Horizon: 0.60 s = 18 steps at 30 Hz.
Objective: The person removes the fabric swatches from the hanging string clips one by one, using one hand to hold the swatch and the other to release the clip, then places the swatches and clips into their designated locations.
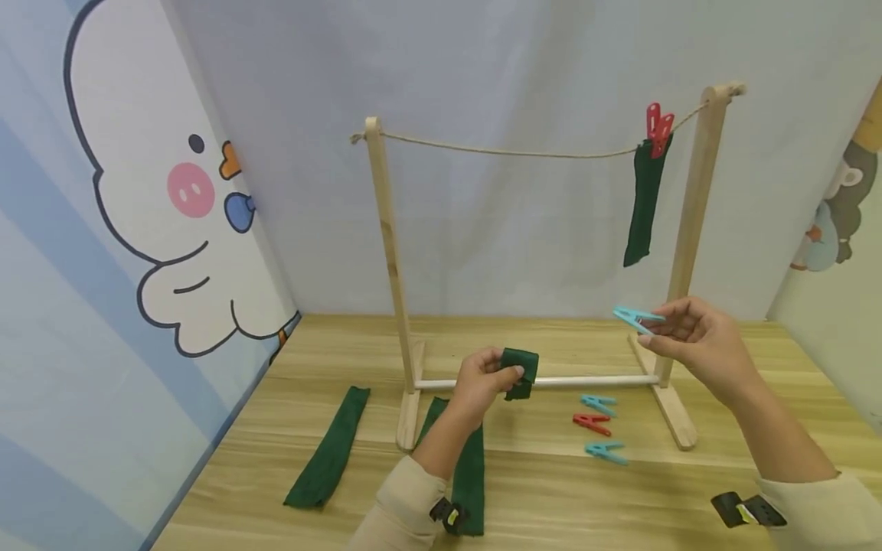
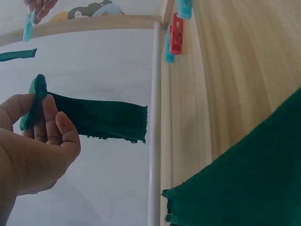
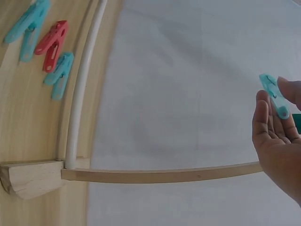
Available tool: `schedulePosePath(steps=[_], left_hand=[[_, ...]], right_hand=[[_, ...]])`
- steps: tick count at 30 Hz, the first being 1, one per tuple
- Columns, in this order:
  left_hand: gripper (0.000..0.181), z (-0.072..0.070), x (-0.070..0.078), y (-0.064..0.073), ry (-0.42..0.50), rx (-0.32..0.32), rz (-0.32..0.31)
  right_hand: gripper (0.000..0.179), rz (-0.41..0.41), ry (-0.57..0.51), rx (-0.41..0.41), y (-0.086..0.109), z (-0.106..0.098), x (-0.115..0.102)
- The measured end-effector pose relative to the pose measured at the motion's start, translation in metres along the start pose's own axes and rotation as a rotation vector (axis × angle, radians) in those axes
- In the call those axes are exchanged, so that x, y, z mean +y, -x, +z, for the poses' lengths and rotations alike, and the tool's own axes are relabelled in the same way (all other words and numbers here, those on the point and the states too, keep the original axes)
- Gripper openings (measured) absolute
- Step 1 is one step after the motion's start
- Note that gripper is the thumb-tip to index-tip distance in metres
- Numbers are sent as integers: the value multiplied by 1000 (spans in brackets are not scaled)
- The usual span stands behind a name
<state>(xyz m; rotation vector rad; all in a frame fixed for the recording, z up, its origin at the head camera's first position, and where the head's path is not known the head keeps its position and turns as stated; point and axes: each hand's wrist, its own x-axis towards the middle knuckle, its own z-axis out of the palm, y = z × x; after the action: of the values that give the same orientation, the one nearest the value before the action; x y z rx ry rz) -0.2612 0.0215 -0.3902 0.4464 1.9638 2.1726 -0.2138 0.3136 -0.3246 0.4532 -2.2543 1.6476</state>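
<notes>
Because the left forearm crosses the green cloth on the table, part is hidden, and I cannot tell whether it is one strip or two. Beside the right hand, its own wrist view cuts off a green scrap too small to identify.

Only the head view shows the red pegs on a hung strip, above and left of the right hand. There, the held strip looks short; the left wrist view shows its long tail.

That strip is clamped between thumb and fingers of the left hand, folded at the pinch, its long axis dropping from there toward the white rod. The right hand pinches a blue peg, its free end pointing leftward from the fingertips. Below, between both grips, lie a loose red peg and two loose blue pegs.
</notes>
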Motion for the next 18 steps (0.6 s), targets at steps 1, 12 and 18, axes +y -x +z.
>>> schedulePosePath(steps=[1,12,18], left_hand=[[17,0,-5,-2,5,3,-3],[14,-2,-32,-10,-16,74,-5],[15,-4,-41,-5,-41,98,-48]], right_hand=[[27,6,-4,-5,1,0,2],[22,129,-3,-42,18,0,20],[28,171,84,-87,28,2,30]])
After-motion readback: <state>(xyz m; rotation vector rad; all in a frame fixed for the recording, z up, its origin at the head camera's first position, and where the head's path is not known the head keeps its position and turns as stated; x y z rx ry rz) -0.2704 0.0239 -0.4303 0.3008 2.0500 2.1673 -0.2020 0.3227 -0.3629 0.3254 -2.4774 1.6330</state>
